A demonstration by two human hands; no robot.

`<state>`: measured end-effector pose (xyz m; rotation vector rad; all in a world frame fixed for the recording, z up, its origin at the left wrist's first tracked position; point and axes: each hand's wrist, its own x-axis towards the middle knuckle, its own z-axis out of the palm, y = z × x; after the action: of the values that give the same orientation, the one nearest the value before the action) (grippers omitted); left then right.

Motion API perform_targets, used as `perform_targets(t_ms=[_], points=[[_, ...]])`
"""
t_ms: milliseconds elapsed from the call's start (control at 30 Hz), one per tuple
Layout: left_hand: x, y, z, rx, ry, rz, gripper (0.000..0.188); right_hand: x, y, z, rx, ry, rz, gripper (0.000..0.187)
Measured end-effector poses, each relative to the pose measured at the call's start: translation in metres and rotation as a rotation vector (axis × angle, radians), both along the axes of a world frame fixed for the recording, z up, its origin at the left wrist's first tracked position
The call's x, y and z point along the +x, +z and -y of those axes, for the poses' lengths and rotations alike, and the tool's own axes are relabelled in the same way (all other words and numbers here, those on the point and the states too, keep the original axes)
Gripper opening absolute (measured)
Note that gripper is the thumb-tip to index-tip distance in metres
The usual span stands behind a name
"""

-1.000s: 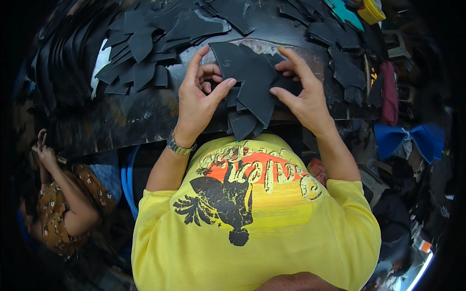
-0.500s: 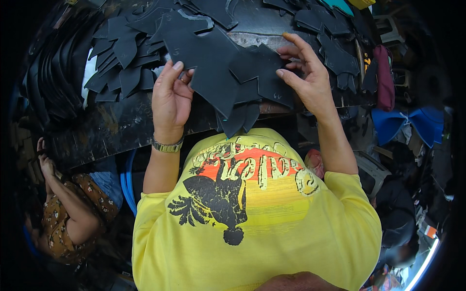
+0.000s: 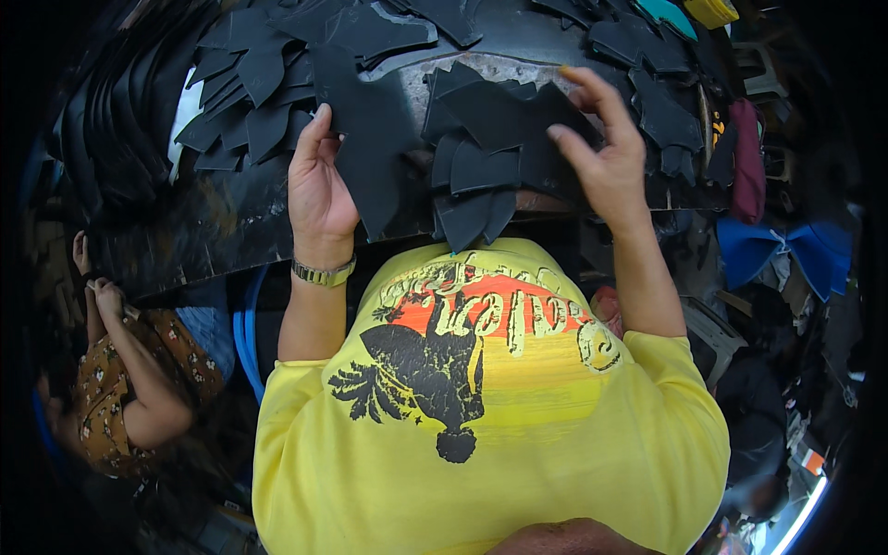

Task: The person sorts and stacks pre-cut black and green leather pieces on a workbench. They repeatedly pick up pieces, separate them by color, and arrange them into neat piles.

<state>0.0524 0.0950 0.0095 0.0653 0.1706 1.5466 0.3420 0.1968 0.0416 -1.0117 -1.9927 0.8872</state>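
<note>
My left hand (image 3: 322,185) grips the edge of a black cut-out piece (image 3: 368,153), flat sheet with pointed corners, its fingers partly hidden behind it. The piece hangs tilted over the table's near edge. Beside it, a small overlapping stack of similar black cut-outs (image 3: 481,157) lies near that edge, its lowest points jutting out toward my yellow shirt. At the stack's right end is my right hand (image 3: 606,153), thumb and forefinger spread apart, with the thumb close to the top piece's corner.
More black cut-outs (image 3: 254,83) are heaped at the left, others (image 3: 661,111) at the right, on the dark table (image 3: 213,217). Long curved black sheets (image 3: 111,120) stack at the far left. A maroon cloth item (image 3: 747,162) hangs at the right. Another person (image 3: 139,379) is at lower left.
The piece in my left hand has moved left, off the stack, uncovering more of the pieces beneath. My right hand stays near the stack's right end.
</note>
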Motion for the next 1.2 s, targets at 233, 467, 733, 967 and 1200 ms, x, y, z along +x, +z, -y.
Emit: perform_targets(t_ms=[233,467,733,967,1200], points=[[-0.005,0.001,0.004,0.018,0.016,0.006,0.037,0.026,-0.004,-0.034,-0.364,-0.230,-0.672,0.047],[0.011,0.007,0.013,-0.140,-0.127,-0.068,0.032,0.037,-0.021,-0.037,-0.148,-0.354,-0.100,0.045],[0.033,0.028,0.011,-0.094,-0.257,-0.377,0.041,0.025,0.016,-0.002,0.068,0.054,0.144,0.078],[0.032,0.029,0.007,-0.121,-0.230,-0.443,0.041,0.022,0.017,0.008,0.116,0.122,0.408,0.100],[0.028,0.028,0.008,-0.145,-0.212,-0.479,0.041,0.039,0.020,-0.006,-0.098,0.131,0.211,0.085]])
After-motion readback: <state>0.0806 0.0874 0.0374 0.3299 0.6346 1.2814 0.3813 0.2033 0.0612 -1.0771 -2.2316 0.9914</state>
